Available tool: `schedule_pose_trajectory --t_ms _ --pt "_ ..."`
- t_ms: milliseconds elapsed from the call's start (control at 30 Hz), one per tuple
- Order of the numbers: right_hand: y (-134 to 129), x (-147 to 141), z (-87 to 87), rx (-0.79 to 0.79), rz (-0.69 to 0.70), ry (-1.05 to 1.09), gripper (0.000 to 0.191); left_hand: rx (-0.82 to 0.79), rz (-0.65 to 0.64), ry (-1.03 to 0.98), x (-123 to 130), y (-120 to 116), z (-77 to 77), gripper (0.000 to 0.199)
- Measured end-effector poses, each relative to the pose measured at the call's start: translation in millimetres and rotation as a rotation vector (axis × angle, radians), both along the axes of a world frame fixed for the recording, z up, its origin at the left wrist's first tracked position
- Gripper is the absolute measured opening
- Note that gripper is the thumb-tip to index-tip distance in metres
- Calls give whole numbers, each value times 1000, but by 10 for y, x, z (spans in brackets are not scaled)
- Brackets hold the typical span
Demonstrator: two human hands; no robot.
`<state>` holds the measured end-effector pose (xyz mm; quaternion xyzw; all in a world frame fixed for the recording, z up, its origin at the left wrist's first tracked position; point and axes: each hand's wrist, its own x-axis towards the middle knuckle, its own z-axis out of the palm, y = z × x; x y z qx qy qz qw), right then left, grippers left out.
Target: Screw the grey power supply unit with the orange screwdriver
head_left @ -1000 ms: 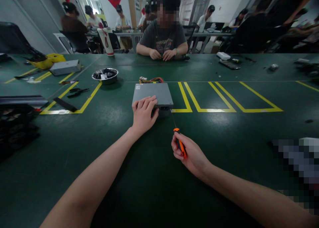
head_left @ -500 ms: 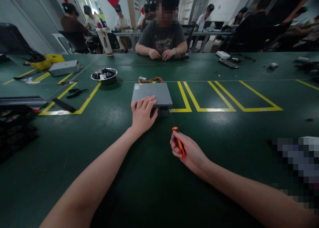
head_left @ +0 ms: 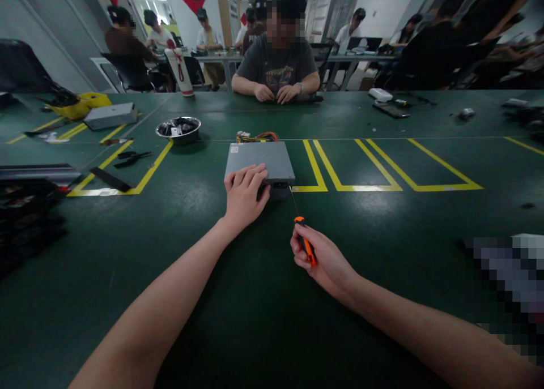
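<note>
A grey metal computer power supply (head_left: 266,157) lies flat on the green table, with a bundle of coloured cables (head_left: 263,136) behind it. My left hand (head_left: 246,192) grips its near left part, fingers over the top and thumb at the front face. Closed round the orange and black handle of a screwdriver (head_left: 306,247) is my right hand (head_left: 321,253). The shaft points away from me, its tip at the lower right corner of the power supply's front face, by the socket. Whether the tip sits in a screw is too small to tell.
A metal bowl (head_left: 178,129) of dark parts stands to the far left, near pliers (head_left: 131,158) and a second grey box (head_left: 111,116). Dark stacked parts (head_left: 29,219) lie at left. Yellow tape (head_left: 365,188) marks the table. Opposite sits a person (head_left: 276,66).
Both hands, the power supply and the screwdriver keep nearly the same places. Only a very slight shift of the whole view shows.
</note>
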<state>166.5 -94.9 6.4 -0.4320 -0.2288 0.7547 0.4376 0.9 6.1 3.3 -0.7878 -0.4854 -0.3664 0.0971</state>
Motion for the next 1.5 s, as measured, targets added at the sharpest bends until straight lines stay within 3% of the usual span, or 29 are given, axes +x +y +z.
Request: schedule_pose_trajectory --t_ms 233,467,633,800,900,1100,1200,1367,1500 --pt "-9 -22 30 -34 -44 14 15 -1 -10 -5 -3 -1 -1 24" --pt "-48 5 224 -119 -81 -23 9 -13 -10 2 -9 -2 0 26" --pt "-35 10 283 -239 -55 13 20 -8 -5 6 -7 -1 2 25" --pt "-41 -26 336 -208 -50 6 19 1 -10 -1 -4 0 -1 25" --pt "-86 -21 383 -87 0 -196 35 16 -8 -5 -4 1 -4 24" --pt "-137 144 376 296 344 -885 66 6 -17 4 -11 12 -15 25" --pt "-138 203 332 528 405 -1070 68 -3 -16 4 -13 18 -20 25" --pt "-205 166 291 909 373 -1410 70 9 -19 4 -10 15 -13 25" --pt "-217 164 261 1119 446 -1582 58 8 -22 0 -8 8 -3 25"
